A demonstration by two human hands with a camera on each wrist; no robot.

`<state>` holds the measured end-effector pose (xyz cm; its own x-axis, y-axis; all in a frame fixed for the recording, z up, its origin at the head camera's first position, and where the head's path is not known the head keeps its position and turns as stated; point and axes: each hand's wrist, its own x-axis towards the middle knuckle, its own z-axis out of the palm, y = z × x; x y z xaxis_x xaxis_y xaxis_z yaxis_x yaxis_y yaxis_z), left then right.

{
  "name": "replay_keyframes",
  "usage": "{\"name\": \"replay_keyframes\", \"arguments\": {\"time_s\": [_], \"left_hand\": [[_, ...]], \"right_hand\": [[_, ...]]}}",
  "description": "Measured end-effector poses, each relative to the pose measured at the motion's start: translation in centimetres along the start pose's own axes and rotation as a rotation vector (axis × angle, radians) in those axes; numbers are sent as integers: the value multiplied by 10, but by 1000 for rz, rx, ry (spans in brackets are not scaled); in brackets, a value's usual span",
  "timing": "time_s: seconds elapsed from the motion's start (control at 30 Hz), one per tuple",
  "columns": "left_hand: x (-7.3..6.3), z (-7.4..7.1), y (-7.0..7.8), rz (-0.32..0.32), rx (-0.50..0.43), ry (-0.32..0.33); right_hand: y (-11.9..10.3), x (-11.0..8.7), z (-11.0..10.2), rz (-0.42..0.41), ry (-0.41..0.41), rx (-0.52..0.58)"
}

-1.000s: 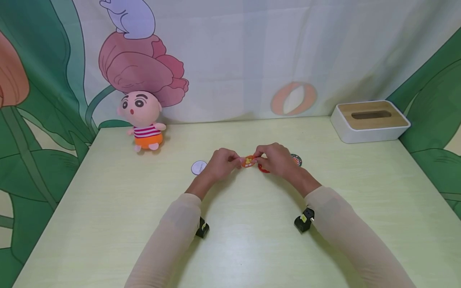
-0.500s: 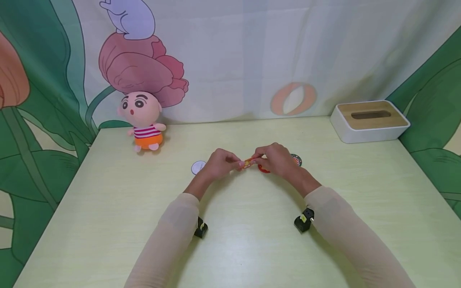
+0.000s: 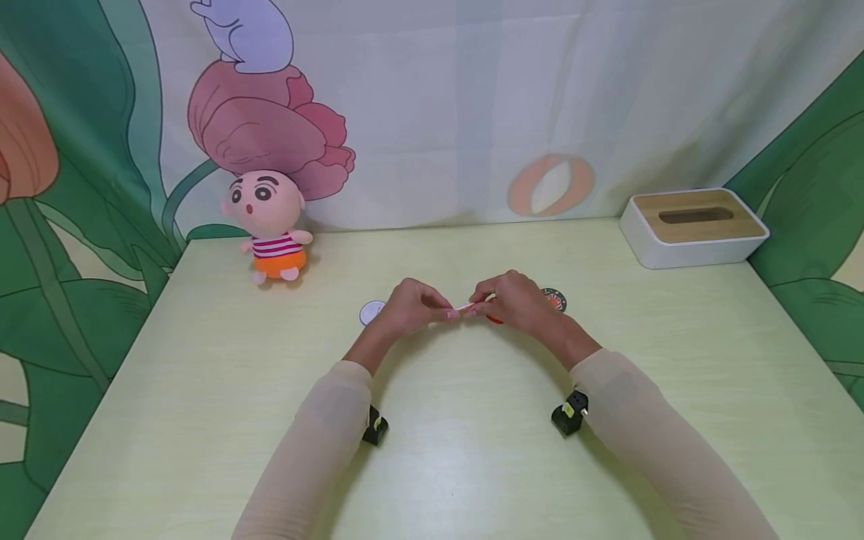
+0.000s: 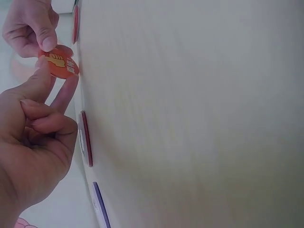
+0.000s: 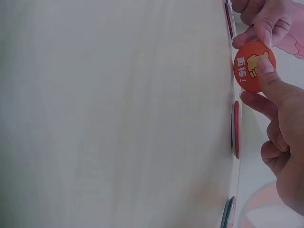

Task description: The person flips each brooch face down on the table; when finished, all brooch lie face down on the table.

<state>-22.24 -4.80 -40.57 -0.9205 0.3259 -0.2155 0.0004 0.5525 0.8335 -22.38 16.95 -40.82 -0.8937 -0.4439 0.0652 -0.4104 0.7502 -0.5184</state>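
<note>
A small round red disc point(image 3: 464, 307) with a yellow thumbs-up and white lettering is held between both hands, seen nearly edge-on in the head view. My left hand point(image 3: 417, 307) pinches its left side with thumb and fingers. On the opposite side my right hand point(image 3: 511, 301) pinches it too. In the right wrist view the printed face of the disc point(image 5: 248, 67) shows plainly. Beyond the hands lie a white round disc point(image 3: 371, 312), a red one point(image 3: 495, 320) partly covered by the right hand, and a black-rimmed one point(image 3: 556, 299). Another dark-red-edged disc point(image 4: 86, 138) shows in the left wrist view.
A plush doll point(image 3: 271, 225) with a striped top stands at the table's back left. At the back right is a white tissue box point(image 3: 694, 227) with a wooden lid. A printed curtain point(image 3: 432, 112) hangs behind the pale table point(image 3: 445, 450).
The held disc has tipped from showing its printed face to nearly edge-on in the head view. Both hands have kept their pinch and shifted only slightly.
</note>
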Motion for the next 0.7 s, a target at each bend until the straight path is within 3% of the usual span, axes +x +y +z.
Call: {"name": "replay_keyframes", "arguments": {"time_s": [0.33, 0.7], "left_hand": [[2, 2, -1, 7, 38, 0], [2, 2, 1, 30, 94, 18]], "right_hand": [[4, 0, 2, 49, -64, 116], [3, 1, 4, 47, -98, 124]]}}
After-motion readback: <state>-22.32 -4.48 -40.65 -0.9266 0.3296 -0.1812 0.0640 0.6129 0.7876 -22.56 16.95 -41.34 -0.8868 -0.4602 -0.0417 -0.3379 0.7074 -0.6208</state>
